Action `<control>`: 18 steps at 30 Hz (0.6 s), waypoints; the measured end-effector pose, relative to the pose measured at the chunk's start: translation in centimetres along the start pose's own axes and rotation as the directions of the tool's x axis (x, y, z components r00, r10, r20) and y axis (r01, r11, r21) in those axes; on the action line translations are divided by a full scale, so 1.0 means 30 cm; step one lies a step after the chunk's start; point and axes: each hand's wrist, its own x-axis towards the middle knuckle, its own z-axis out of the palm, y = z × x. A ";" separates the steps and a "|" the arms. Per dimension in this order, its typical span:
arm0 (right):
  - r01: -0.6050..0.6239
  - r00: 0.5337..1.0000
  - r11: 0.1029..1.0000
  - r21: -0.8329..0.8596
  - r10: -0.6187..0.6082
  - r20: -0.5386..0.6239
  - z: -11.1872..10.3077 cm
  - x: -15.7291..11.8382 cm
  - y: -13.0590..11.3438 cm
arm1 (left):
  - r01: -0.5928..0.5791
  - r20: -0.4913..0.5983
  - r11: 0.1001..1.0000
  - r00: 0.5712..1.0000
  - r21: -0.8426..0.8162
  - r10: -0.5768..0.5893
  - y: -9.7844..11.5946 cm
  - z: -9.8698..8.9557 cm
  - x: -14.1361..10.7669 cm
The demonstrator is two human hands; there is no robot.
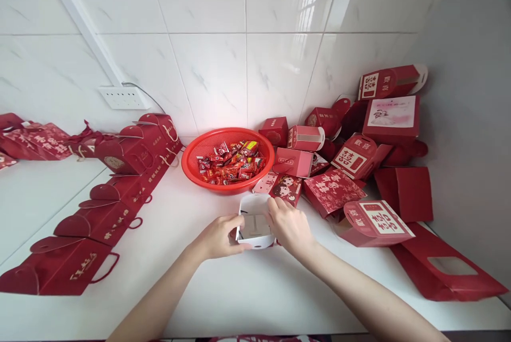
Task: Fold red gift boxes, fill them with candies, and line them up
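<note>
A small cardboard gift box (257,240), its white inside facing up, is between my hands near the middle of the counter. Its top flaps are raised, and a greyish panel shows at the bottom. My left hand (221,235) grips the box's left wall, thumb at the rim. At the right wall, my right hand (290,225) has its fingers curled over the edge; the fingertips are partly hidden. Just beyond the box sits a red plastic basket (187,164) holding many wrapped candies (235,165).
A row of closed red gift boxes (80,262) with cord handles runs along the left. At the right lies a heap of red boxes, including a pink-and-red box (373,225) and a windowed box (451,273). A socket strip (123,98) is on the tiled wall.
</note>
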 end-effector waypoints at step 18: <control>0.355 0.935 0.931 0.080 -0.356 -0.011 0.041 0.244 0.016 | 0.190 -0.082 0.981 0.978 -0.038 -0.192 0.012 0.013 0.028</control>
